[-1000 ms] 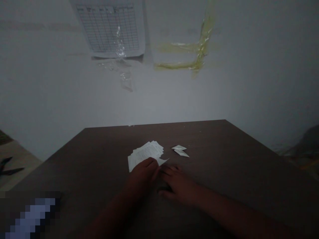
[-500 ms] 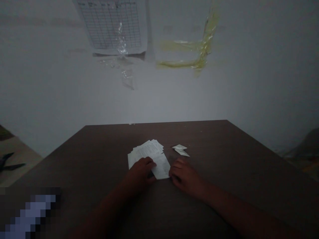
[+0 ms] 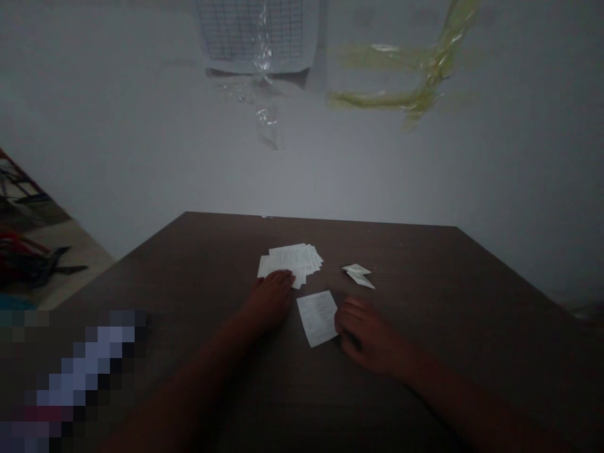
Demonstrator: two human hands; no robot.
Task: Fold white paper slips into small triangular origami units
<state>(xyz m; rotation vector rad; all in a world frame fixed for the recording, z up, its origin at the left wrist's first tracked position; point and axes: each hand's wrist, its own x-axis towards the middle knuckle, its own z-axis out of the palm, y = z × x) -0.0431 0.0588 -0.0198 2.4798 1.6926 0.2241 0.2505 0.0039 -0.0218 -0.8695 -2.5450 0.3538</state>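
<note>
A square sheet of printed paper (image 3: 317, 318) lies on the table in front of me, apart from the pile. My right hand (image 3: 363, 332) has its fingers curled at the sheet's right edge and pinches it there. Up and to the left is a loose, fanned pile of printed paper sheets (image 3: 295, 257). My left hand (image 3: 270, 294) rests on the pile's near side, fingers stretched out flat on the paper. Beyond my right hand are folded white papers (image 3: 359, 277), pointed in shape and partly overlapping.
The dark brown table (image 3: 226, 242) stands against a pale wall (image 3: 302, 176). A printed grid chart (image 3: 255, 31) and yellowed tape (image 3: 377, 99) are stuck on the wall. A blurred-out patch (image 3: 85, 365) covers the lower left. Dark and red items (image 3: 28, 258) lie on the floor beyond.
The near sheet has come away from the pile and now lies separate at my right hand. My left hand has shifted onto the pile, which sits farther off. The camera view has turned slightly.
</note>
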